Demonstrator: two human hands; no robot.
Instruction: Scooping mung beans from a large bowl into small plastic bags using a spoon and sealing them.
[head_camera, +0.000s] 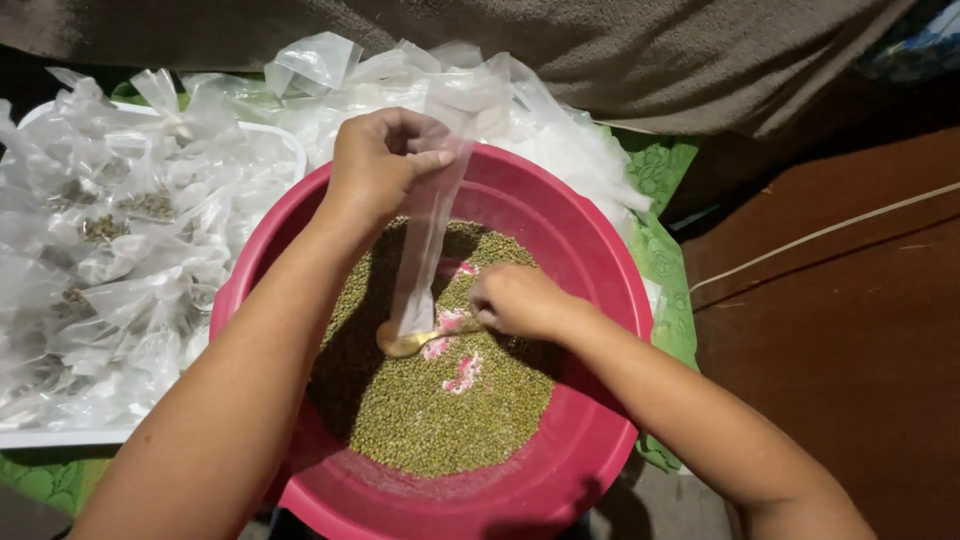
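— How far along are we?
— My left hand (378, 165) pinches a clear bag (428, 240) over the red basin (600, 300); my right hand (515, 300) grips a spoon (405, 341) at its mouth. Many filled bags (120, 250) sit left; plenty of green beans (430, 410) remain.
— Obstructions?
— Only loose empty bags (400, 70) behind.
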